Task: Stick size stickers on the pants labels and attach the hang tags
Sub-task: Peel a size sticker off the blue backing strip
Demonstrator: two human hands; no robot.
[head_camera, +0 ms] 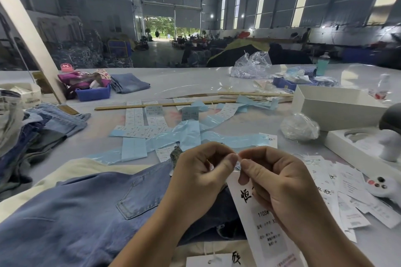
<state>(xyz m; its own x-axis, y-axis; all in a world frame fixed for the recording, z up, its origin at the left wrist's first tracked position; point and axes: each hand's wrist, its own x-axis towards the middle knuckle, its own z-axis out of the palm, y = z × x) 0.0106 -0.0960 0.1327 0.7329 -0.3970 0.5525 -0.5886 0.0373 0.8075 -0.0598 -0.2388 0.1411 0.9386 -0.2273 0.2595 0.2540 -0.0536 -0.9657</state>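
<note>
A pair of light blue jeans [86, 208] lies across the near table edge, back pocket up. Above it, my left hand [199, 175] and my right hand [280, 182] meet at their fingertips, both pinching the top end of a long white hang tag [267, 230] printed with black characters and "1103#". The tag hangs down under my right hand. Whether a string passes through its hole is hidden by my fingers. Strips of white size stickers on pale blue backing [141, 131] lie spread over the middle of the table.
Loose hang tags [347, 193] pile up at the right beside a white device [382, 184] and white boxes [334, 110]. Folded jeans [50, 125] stack at the left. A blue bin [93, 93], wooden sticks [152, 105] and crumpled plastic bags [299, 127] lie farther back.
</note>
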